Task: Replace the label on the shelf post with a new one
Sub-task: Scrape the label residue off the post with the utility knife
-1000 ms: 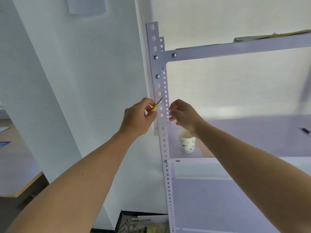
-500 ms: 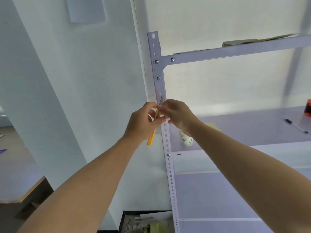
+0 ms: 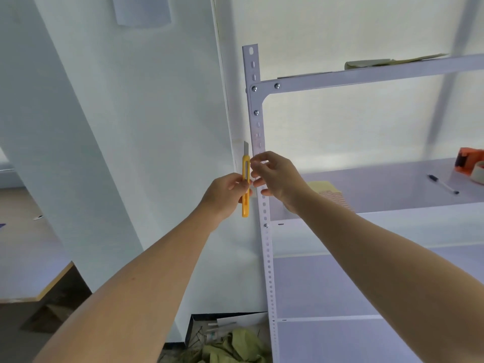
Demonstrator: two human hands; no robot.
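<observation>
A white perforated shelf post [image 3: 267,244] runs upright through the middle of the head view. My left hand [image 3: 225,195] grips a yellow utility knife [image 3: 245,184], held upright just left of the post with its blade out at the top. My right hand [image 3: 275,176] is at the post, fingertips pinching at its face beside the knife. Whether they hold a thin clear label I cannot tell; the label itself is hard to make out. A sheet of labels [image 3: 332,196] lies on the shelf behind my right wrist.
A pen [image 3: 442,184], a tape roll [image 3: 478,175] and an orange tape dispenser [image 3: 468,159] lie at the shelf's right end. A box of scraps [image 3: 230,341] sits on the floor below. A white wall is left of the post, a desk edge [image 3: 52,286] further left.
The knife has come off the post and now stands upright to its left. My right hand has stayed at the post. The view has shifted right, so the pen and tape now show.
</observation>
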